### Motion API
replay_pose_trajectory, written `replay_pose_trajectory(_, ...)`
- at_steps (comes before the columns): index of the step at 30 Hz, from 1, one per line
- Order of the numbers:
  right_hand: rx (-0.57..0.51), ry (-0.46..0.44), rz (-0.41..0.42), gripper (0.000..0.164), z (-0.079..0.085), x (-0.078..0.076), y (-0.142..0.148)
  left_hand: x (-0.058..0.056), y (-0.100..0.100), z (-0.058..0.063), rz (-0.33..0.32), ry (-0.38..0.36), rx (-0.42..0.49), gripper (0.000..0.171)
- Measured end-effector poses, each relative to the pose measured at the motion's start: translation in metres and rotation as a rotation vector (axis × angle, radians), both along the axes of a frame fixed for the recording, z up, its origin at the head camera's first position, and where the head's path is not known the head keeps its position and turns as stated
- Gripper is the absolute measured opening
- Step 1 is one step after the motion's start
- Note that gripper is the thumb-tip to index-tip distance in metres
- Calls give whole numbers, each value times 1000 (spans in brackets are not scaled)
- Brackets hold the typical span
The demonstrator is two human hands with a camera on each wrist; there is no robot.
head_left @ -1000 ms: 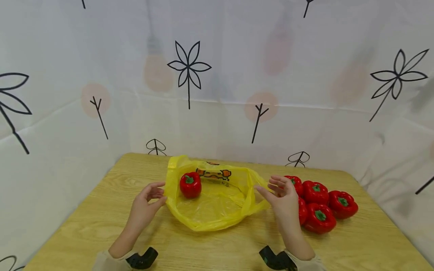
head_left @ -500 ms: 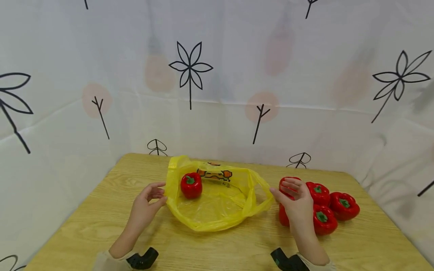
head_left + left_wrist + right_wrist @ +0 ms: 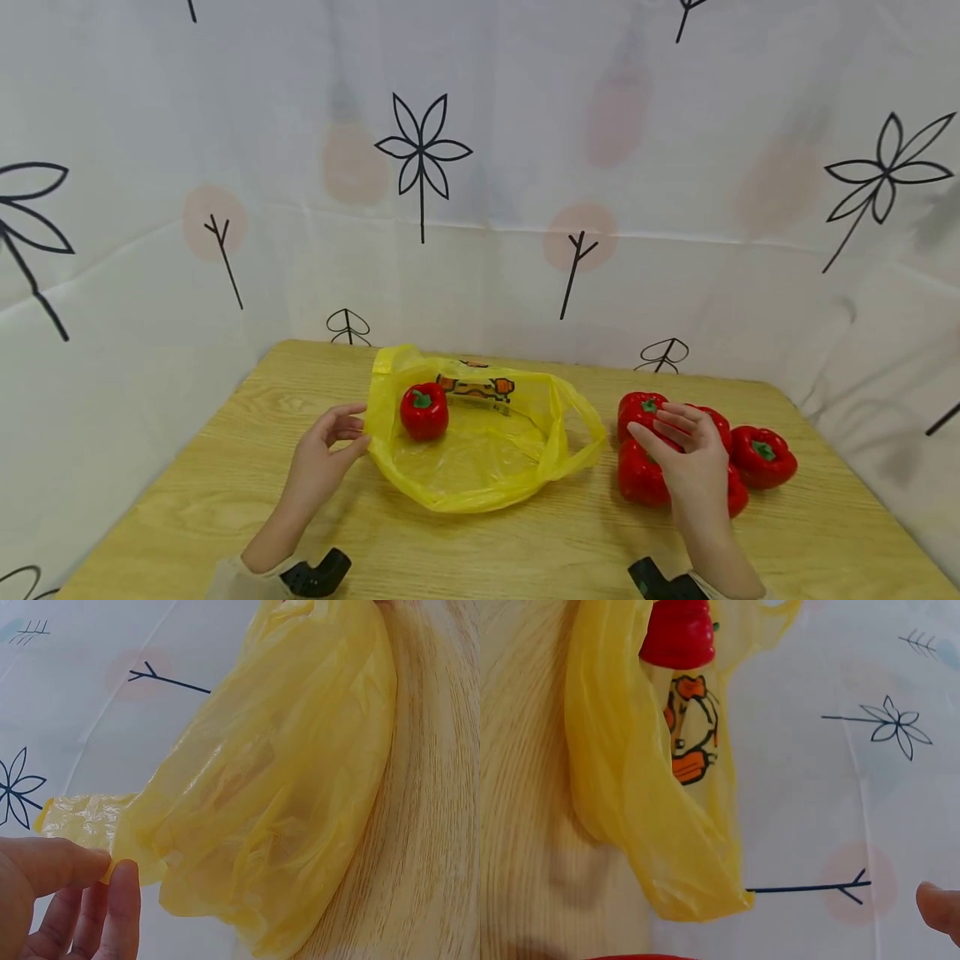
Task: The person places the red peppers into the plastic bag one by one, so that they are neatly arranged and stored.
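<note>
A left hand (image 3: 326,450) pinches the left side of a yellow bag (image 3: 480,457) toward the far edge of the tabletop (image 3: 465,558), while a right hand (image 3: 695,462), thumb and fingers apart, is poised at red peppers (image 3: 640,477) nearer the right edge. A light, steady pinch and a cupped grasp should work best. The thin, translucent bag gapes around one glossy, green-stemmed pepper (image 3: 424,415).
</note>
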State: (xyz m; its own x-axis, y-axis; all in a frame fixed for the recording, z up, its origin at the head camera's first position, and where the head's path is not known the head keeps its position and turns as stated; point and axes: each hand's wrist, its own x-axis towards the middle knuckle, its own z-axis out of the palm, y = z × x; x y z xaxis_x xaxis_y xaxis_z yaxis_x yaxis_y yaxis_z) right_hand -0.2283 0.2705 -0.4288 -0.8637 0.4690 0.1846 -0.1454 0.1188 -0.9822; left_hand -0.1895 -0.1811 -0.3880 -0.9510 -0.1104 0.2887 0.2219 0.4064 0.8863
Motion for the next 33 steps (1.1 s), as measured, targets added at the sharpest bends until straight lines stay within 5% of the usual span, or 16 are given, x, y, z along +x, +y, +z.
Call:
replay_pose_trajectory(5, -30, -61, -22, 58, 47, 31, -18, 0, 0, 0, 0, -6, 5, 36)
replay_pose_trajectory(8, -39, -36, -17, 53, 61, 42, -23, 0, 0, 0, 4, -11, 10, 36)
replay_pose_trajectory(15, -2, -50, -43, 54, 56, 40, -6, 0, 0, 0, 1, -17, 24, 36)
replay_pose_trajectory(24, -100, -111, -82, 48, 88, 57, -14, 0, 0, 1, 4, -29, 28, 37)
replay_pose_trajectory(33, -10, -34, -94, 46, 59, 46, 20, 0, 1, 1, -5, -27, 42, 37)
